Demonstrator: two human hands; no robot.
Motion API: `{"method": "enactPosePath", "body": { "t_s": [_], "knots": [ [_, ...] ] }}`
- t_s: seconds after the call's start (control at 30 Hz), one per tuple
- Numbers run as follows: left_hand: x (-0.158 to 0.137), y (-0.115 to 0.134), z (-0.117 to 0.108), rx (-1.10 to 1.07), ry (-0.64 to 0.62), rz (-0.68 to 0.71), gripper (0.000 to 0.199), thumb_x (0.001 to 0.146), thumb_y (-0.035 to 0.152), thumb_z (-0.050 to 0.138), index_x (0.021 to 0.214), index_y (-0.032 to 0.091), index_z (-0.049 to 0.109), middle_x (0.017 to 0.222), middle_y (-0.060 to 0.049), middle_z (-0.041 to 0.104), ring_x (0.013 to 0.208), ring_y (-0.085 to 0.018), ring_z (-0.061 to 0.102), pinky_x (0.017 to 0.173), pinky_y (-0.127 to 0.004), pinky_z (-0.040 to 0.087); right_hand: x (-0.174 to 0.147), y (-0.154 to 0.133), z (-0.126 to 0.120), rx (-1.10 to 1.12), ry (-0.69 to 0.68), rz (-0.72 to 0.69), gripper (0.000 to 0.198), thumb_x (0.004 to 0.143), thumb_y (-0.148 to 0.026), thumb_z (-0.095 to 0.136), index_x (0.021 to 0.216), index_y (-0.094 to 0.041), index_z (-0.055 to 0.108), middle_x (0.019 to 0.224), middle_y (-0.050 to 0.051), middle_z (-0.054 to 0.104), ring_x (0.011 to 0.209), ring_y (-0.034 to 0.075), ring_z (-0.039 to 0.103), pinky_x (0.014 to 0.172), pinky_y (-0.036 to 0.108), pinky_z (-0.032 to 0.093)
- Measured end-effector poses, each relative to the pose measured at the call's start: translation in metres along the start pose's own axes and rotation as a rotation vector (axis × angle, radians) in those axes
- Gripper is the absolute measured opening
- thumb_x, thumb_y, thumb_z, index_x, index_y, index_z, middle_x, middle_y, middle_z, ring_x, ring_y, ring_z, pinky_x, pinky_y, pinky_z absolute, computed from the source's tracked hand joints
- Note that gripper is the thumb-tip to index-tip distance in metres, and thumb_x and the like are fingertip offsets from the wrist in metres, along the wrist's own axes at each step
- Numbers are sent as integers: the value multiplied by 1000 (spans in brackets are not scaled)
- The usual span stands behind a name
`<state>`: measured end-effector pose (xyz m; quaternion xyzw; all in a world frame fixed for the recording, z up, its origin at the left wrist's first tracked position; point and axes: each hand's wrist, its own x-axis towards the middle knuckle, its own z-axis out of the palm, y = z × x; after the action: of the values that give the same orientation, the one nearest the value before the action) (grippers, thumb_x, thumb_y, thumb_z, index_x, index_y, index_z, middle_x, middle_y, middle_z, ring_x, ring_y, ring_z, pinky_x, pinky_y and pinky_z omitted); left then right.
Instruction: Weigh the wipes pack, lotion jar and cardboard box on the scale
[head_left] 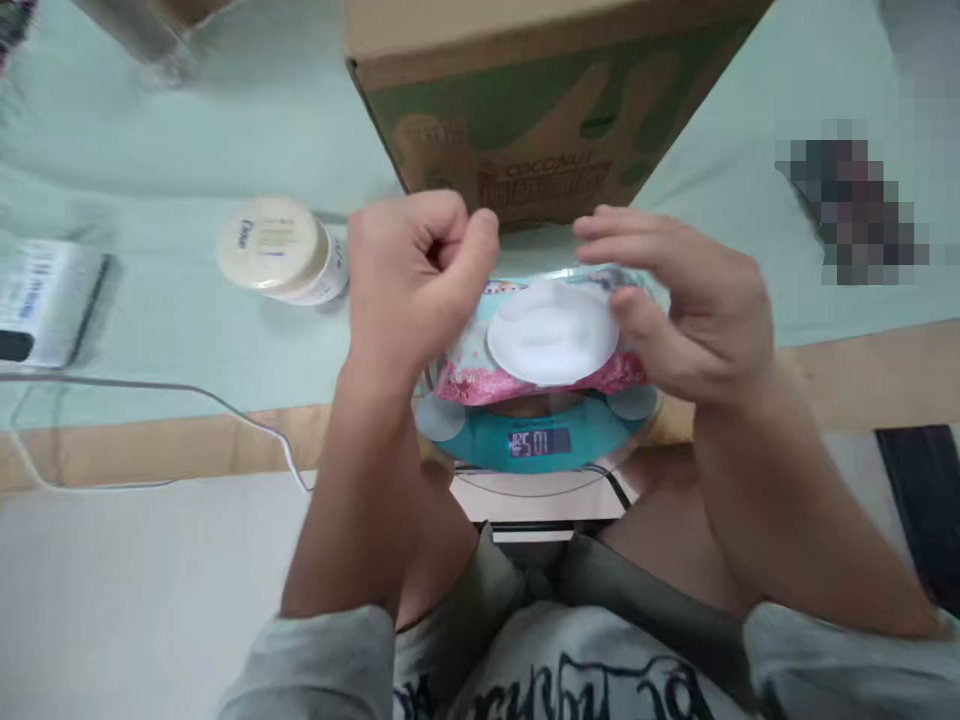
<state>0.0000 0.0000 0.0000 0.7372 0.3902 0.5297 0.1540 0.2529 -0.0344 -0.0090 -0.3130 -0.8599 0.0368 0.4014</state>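
A pack of wet wipes (457,378) with a white oval lid lies across a glass digital scale (480,440) in front of me. The scale's teal panel has a lit display (538,443) whose digits look like 5.01. My left hand (420,275) is curled into a loose fist at the pack's left end, with nothing visible in it. At the right end, my right hand (686,300) has its fingers apart, thumb near the lid; whether it touches the pack I cannot tell.
A cardboard box (517,130) stands behind the scale. To the left are a lidded cream jar (274,245), a white package (49,300) and a white cable (202,390). A pixelated item (855,205) lies right; a dark flat object (919,510) is at the right edge.
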Motion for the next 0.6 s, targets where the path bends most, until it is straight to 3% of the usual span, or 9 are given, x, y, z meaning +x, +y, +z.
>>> {"method": "enactPosePath", "body": {
  "t_s": [0.1, 0.2, 0.33, 0.47, 0.53, 0.6],
  "knots": [
    [-4, 12, 13, 138, -77, 8, 59, 103, 31, 64, 63, 21, 24, 57, 2, 17, 54, -12, 19, 61, -38, 25, 4, -13, 6, -63, -193, 92, 50, 117, -42, 46, 160, -26, 64, 163, 5, 65, 159, 25, 62, 138, 55, 55],
    [-9, 14, 22, 269, -157, -17, 57, 107, 36, 58, 65, 21, 23, 57, 1, 16, 54, -14, 29, 62, -38, 23, 5, -17, 13, -67, -338, 182, 57, 119, -47, 35, 167, -29, 60, 168, 5, 60, 167, 29, 54, 142, 62, 46],
    [-13, 8, 27, 306, -179, -23, 55, 107, 41, 53, 65, 20, 25, 56, 0, 17, 56, -14, 31, 63, -38, 21, 3, -11, 20, -43, -395, 223, 60, 118, -47, 31, 171, -32, 55, 176, 4, 51, 173, 30, 44, 148, 67, 32],
    [-13, 5, 31, 240, -183, -57, 59, 106, 44, 57, 62, 20, 26, 55, 0, 17, 57, -13, 29, 64, -40, 21, 4, -6, 23, -22, -438, 245, 63, 116, -46, 30, 173, -31, 52, 183, 5, 41, 177, 33, 37, 145, 70, 34],
    [-11, 1, 32, 105, -110, -78, 70, 106, 57, 65, 60, 19, 28, 56, 0, 18, 57, -12, 27, 63, -40, 22, 6, -7, 21, 11, -452, 271, 64, 116, -51, 30, 171, -31, 54, 181, 4, 44, 177, 32, 38, 144, 69, 37],
    [-9, -9, 30, -56, 44, -101, 85, 99, 82, 70, 58, 20, 29, 57, 0, 20, 57, -10, 24, 62, -39, 24, 7, -6, 16, 63, -376, 301, 65, 116, -57, 30, 167, -29, 59, 177, 3, 50, 175, 29, 41, 146, 63, 39]
  ]
}}
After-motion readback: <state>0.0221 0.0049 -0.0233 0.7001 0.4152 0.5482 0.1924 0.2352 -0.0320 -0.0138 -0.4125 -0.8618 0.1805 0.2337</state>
